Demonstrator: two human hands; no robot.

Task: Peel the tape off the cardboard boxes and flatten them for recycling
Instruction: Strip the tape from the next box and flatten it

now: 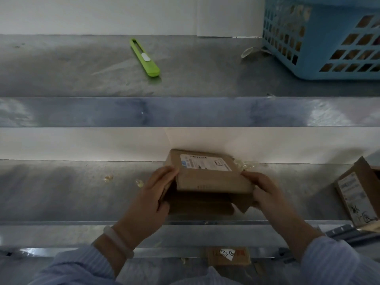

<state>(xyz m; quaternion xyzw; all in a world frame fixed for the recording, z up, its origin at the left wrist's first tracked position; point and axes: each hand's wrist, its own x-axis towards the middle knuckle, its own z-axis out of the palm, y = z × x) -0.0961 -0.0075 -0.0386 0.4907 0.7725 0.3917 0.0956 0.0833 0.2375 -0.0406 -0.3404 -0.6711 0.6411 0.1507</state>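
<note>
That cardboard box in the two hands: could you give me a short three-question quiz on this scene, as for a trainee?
1. True or false: the green utility knife lies on the upper shelf, away from both hands.
2. What holds the cardboard box? A) only the left hand; B) only the right hand; C) both hands, one at each end.
3. Fill in: the blue ______ stands at the upper right.

Key: 1 true; 2 C; 3 basket.
</note>
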